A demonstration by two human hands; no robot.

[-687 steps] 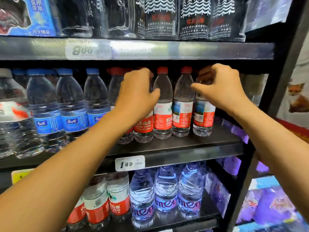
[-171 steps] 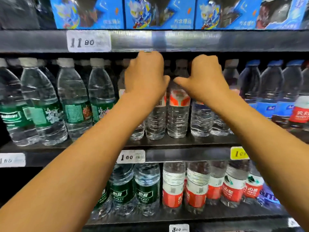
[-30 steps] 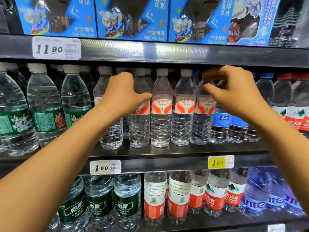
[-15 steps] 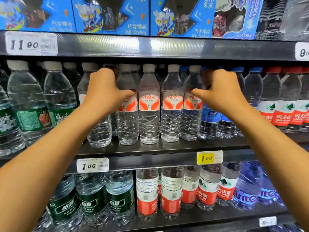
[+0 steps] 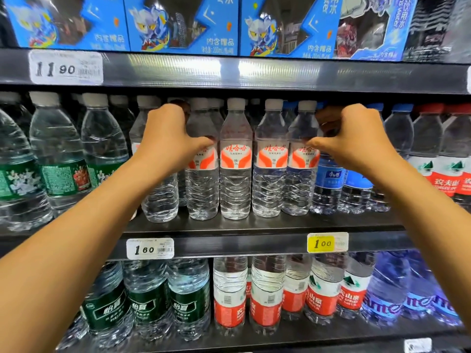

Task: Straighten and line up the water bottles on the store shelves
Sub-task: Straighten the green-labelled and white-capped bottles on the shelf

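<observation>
On the middle shelf [image 5: 254, 226] a front row of white-capped water bottles with orange-and-white labels [image 5: 235, 159] stands upright, side by side. My left hand [image 5: 168, 138] grips the upper part of the leftmost bottle of that row [image 5: 160, 197], its thumb touching the neighbouring bottle [image 5: 202, 189]. My right hand [image 5: 354, 141] curls round the top of a blue-labelled bottle [image 5: 327, 184] just right of the row. Its thumb presses the rightmost orange-labelled bottle [image 5: 299, 174]. Both hands hide the necks they hold.
Green-labelled bottles [image 5: 61, 174] stand to the left, red-labelled ones [image 5: 448, 179] to the right. Blue gift boxes [image 5: 183, 24] fill the shelf above. The lower shelf holds green [image 5: 150, 307], red [image 5: 265, 301] and purple-labelled bottles [image 5: 384, 299]. Price tags [image 5: 150, 248] hang on the shelf edges.
Over the last second my right hand's fingers closed round the bottle top beside the orange-labelled row. My left hand kept its grip. The view drifted slightly.
</observation>
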